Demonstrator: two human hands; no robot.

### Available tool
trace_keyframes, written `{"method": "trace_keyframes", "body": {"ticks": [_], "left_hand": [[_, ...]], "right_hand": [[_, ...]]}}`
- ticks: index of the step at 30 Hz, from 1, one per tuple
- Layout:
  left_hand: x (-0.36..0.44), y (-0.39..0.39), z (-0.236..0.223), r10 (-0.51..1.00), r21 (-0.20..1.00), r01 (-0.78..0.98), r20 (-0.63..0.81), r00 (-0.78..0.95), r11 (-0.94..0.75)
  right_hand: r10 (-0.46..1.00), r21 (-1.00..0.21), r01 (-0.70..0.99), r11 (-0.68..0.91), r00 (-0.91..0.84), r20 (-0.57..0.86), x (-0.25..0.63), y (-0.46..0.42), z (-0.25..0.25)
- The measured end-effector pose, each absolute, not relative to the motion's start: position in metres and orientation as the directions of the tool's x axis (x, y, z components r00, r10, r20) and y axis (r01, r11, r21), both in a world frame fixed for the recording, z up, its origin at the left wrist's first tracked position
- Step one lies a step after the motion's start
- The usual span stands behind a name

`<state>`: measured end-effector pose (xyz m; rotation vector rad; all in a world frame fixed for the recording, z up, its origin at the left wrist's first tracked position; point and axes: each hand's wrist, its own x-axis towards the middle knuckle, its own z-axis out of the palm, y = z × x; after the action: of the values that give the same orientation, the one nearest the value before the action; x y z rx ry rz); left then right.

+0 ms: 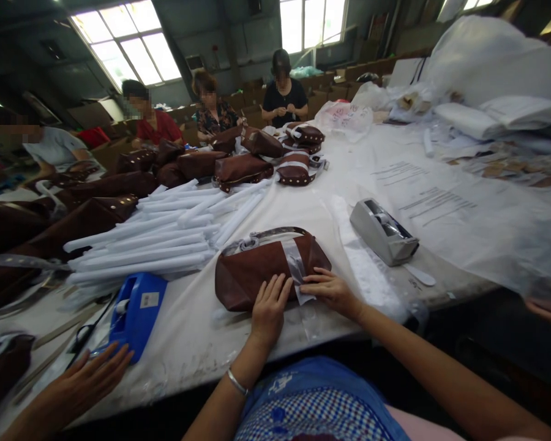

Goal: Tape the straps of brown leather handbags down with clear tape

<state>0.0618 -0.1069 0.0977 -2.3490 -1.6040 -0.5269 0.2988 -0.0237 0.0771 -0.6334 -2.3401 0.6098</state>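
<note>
A brown leather handbag (248, 275) lies on its side on the white-covered table in front of me. A whitish translucent strip (294, 260) runs across its body, and a studded strap (284, 231) curves along its far edge. My left hand (270, 306) rests on the bag's near side with its fingers stretched out, just left of the strip. At the strip's near end, my right hand (328, 289) reaches in from the right, its fingers extended and touching the strip and bag. Neither hand is wrapped round anything.
A grey tape dispenser (383, 233) stands to the right, a blue tape dispenser (140, 312) to the left. Another person's hand (92, 373) reaches beside the blue one. White paper rolls (165, 233) and several brown bags (243, 168) lie beyond. People sit across the table.
</note>
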Motion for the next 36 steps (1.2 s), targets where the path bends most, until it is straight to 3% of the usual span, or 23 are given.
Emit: {"method": "trace_keyframes", "body": {"ticks": [4, 7, 10, 15, 23, 27, 31, 36], "left_hand": [[0.066, -0.097, 0.106, 0.786, -0.126, 0.852, 0.334, 0.519, -0.509], [0.063, -0.092, 0.097, 0.719, -0.147, 0.787, 0.335, 0.61, -0.599], [0.061, -0.093, 0.085, 0.732, -0.107, 0.809, 0.37, 0.572, -0.578], [0.062, -0.095, 0.08, 0.752, -0.052, 0.823, 0.377, 0.541, -0.566], [0.063, -0.094, 0.087, 0.777, 0.044, 0.821, 0.354, 0.52, -0.569], [0.069, -0.097, 0.097, 0.814, 0.207, 0.808, 0.345, 0.467, -0.551], [0.08, -0.098, 0.101, 0.861, 0.351, 0.818, 0.405, 0.306, -0.456], [0.088, -0.094, 0.09, 0.815, 0.295, 0.842, 0.521, 0.254, -0.451]], "right_hand": [[0.471, -0.462, 0.244, 0.853, -0.741, 0.478, 0.306, -0.021, 0.071], [0.36, -0.352, 0.195, 0.915, -0.787, 0.5, 0.313, -0.028, 0.074], [0.366, -0.35, 0.185, 0.918, -0.736, 0.57, 0.318, -0.042, 0.085], [0.573, -0.445, 0.361, 0.819, -0.503, 0.647, 0.31, -0.058, 0.108], [0.607, -0.285, 0.553, 0.783, -0.579, 0.544, 0.287, -0.044, 0.09], [0.607, -0.261, 0.571, 0.779, -0.58, 0.544, 0.287, -0.04, 0.086], [0.593, -0.235, 0.574, 0.785, -0.583, 0.556, 0.286, -0.038, 0.087], [0.596, -0.259, 0.569, 0.78, -0.55, 0.585, 0.288, -0.042, 0.087]]}}
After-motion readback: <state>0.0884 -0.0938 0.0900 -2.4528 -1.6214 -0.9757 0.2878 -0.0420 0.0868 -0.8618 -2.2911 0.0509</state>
